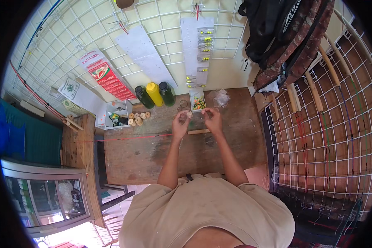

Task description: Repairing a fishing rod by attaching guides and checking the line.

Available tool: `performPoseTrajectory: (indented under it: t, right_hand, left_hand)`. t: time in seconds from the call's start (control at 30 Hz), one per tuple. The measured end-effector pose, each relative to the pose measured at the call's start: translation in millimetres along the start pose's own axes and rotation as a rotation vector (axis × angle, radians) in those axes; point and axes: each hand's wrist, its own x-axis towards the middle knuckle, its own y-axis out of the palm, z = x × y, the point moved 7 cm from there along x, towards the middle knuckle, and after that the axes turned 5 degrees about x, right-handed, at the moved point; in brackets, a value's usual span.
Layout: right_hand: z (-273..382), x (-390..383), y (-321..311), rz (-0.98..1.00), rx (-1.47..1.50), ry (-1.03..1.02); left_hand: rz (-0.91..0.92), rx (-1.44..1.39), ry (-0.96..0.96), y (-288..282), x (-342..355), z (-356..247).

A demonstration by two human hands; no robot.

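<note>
My left hand [180, 124] is closed in a pinch, with a small pale piece at the fingertips that is too small to name. Beside it my right hand [213, 121] also pinches, its fingertips by the front edge of a small white tray [192, 96]. What those fingers hold, if anything, cannot be made out. Small orange, green and yellow pieces [199, 102] fill the tray. A fishing rod lies across the table below my hands, its wooden handle [199, 132] between my wrists and its thin red shaft [132, 137] running left.
Round wooden pieces [139, 121] stand left, near a white box [115, 119], two dark bottles [144, 97] and a yellow bottle [154, 94]. A clear plastic bag [221, 98] lies right of the tray. Carded packets [203, 49] hang on the wire grid; rods [314, 91] hang at right.
</note>
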Motion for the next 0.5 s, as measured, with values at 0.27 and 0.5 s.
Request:
performPoseTrajectory:
  t: [0.27, 0.5]
  right_hand:
    - [-11.6, 3.3, 12.1, 0.164, 0.681, 0.269]
    - [-36.8, 0.8, 12.0, 0.089, 0.832, 0.373]
  left_hand:
    - [0.023, 0.027, -0.068, 3.0, -5.7, 18.4]
    - [0.155, -0.024, -0.17, 8.8, -10.3, 22.1]
